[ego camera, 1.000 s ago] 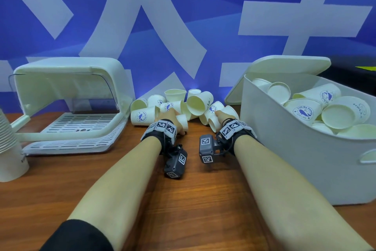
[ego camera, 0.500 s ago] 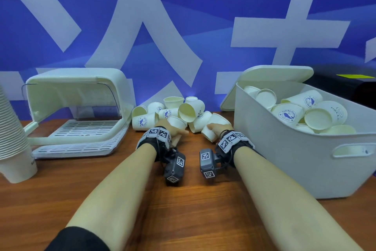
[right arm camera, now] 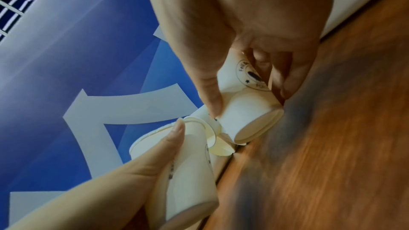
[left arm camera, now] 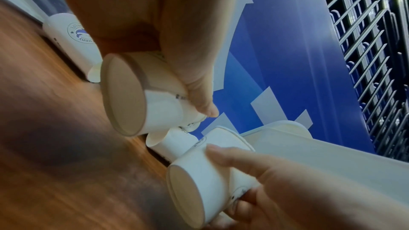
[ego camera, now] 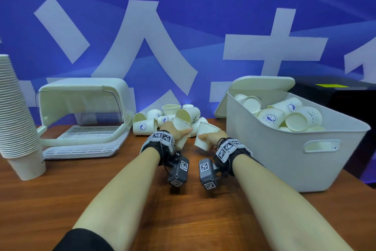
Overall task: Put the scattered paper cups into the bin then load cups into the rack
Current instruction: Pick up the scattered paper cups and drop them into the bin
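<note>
Several white paper cups [ego camera: 144, 126] lie in a heap at the back of the wooden table. My left hand [ego camera: 176, 134] grips one cup [ego camera: 181, 126] just in front of the heap, its base toward me; in the left wrist view the thumb and fingers curl round that cup [left arm camera: 143, 97]. My right hand [ego camera: 212, 136] grips a second cup [ego camera: 204, 136] beside it, seen in the right wrist view as a cup [right arm camera: 245, 116] pinched low over the table. The white bin [ego camera: 284, 161] stands at the right with several cups [ego camera: 270, 118] inside. The white rack [ego camera: 85, 135] sits at the left.
A tall stack of nested cups [ego camera: 18, 120] stands at the far left. The bin's lid [ego camera: 262, 84] leans against the blue wall behind the bin. The rack's hood [ego camera: 85, 92] is raised over its slatted tray. Bare wooden table [ego camera: 183, 220] lies in front of my hands.
Both hands have each drawn a cup back out of the heap toward me and raised it slightly. The head view has tilted up a little.
</note>
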A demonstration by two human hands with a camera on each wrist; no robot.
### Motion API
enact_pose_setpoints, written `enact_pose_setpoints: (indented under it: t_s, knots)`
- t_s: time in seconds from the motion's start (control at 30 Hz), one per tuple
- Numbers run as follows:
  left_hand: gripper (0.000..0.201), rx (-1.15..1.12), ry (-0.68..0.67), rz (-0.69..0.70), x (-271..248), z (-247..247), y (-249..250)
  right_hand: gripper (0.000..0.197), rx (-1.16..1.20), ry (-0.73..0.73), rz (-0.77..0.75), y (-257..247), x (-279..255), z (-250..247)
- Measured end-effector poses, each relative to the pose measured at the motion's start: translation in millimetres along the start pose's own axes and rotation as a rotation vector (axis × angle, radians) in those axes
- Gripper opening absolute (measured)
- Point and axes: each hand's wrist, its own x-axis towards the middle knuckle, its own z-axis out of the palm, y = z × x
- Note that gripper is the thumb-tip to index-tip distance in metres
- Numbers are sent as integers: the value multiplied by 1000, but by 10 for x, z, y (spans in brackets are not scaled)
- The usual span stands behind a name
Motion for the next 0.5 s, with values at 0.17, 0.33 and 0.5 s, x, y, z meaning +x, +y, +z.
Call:
enact_pose_setpoints:
  t_s: [0.17,0.33,0.5]
  knots:
    - [67,-204,43,4,-36,-16,107,72,99,51,8,-133,-144,-50]
    - [95,-504,137,-4,-47,-128,301,86,257,56,-93,-287,-193,-33]
    - [88,-697,179,99,-104,-240,461,60,340,60,-210,-539,-418,-149]
